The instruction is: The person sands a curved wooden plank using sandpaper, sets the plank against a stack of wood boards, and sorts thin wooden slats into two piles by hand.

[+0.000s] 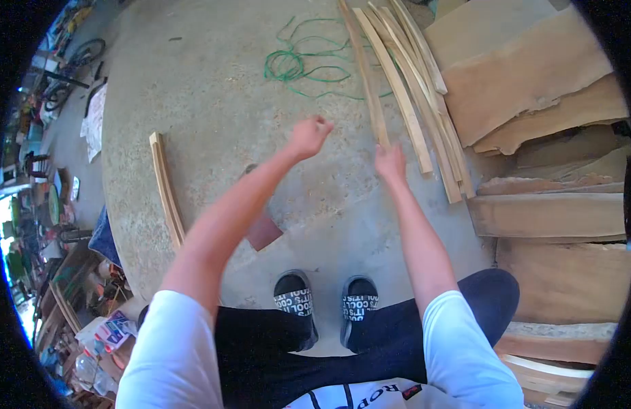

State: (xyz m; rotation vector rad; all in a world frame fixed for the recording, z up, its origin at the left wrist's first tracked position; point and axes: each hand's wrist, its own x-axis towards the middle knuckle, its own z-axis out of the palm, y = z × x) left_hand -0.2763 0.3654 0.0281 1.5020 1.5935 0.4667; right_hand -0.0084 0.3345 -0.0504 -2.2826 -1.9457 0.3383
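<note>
My right hand (392,163) is closed around the near end of a long, thin wooden strip (366,82), which stretches away from me over the concrete floor. Left of it, my left hand (312,136) hovers with its fingers loosely curled in, and I see nothing in them. Several pale, slightly bent wooden strips (402,102) lie side by side just right of the held one. Beneath my left forearm, a reddish-brown flat piece (264,233) like sandpaper rests on the floor, partly hidden by the arm.
Green cord (288,65) lies in loose coils ahead. A short bundle of wooden strips (167,191) is on the left, partly behind my arm. Broad wooden slabs (527,75) are stacked along the right. Clutter and a bicycle (87,53) line the left side. My sandals (295,293) are below.
</note>
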